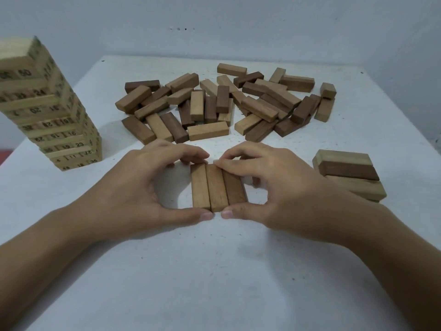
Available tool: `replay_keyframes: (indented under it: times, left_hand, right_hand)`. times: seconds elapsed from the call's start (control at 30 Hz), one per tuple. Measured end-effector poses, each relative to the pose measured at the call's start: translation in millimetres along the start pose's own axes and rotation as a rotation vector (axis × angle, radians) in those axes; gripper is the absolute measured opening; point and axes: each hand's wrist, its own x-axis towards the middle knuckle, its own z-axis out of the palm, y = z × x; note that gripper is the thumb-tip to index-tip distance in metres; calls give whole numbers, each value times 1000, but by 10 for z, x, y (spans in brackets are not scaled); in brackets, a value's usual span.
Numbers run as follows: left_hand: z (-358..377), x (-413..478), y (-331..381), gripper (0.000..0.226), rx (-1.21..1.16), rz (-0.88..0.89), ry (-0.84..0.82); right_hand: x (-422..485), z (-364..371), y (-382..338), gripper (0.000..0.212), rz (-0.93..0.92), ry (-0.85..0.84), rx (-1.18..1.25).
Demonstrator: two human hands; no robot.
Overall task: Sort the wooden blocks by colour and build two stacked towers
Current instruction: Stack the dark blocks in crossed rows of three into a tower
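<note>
Three brown wooden blocks (217, 186) lie flat side by side on the white table, forming one row. My left hand (143, 180) curls around the row from the left, thumb at the near ends and fingertips at the far ends. My right hand (269, 185) mirrors it from the right, thumb at the near ends and fingers on the far ends. Both hands pinch the row together. A loose pile of light and dark blocks (222, 106) is spread behind the hands.
A tall tower of pale numbered blocks (50, 111) stands at the left. A low stack of mixed blocks (348, 175) sits at the right. The white table (214, 271) ends at a pale wall behind the pile.
</note>
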Motion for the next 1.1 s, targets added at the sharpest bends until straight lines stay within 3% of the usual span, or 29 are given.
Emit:
replay_keyframes:
  times: [0.3,0.5,0.73,1.1]
  left_hand:
    - [-9,-8,2,76,92,-61,-9]
    - [43,7,9,69,65,-62,-11]
    - [66,48,-23,66,39,-52,-28]
    - [22,142,146,69,57,170,122]
  right_hand:
    - [-1,-34,5,90,58,37,48]
    - [49,-68,10,69,60,17,60]
    - [73,-67,14,69,42,-17,58]
    - [-110,-222,-43,61,-72,205,79]
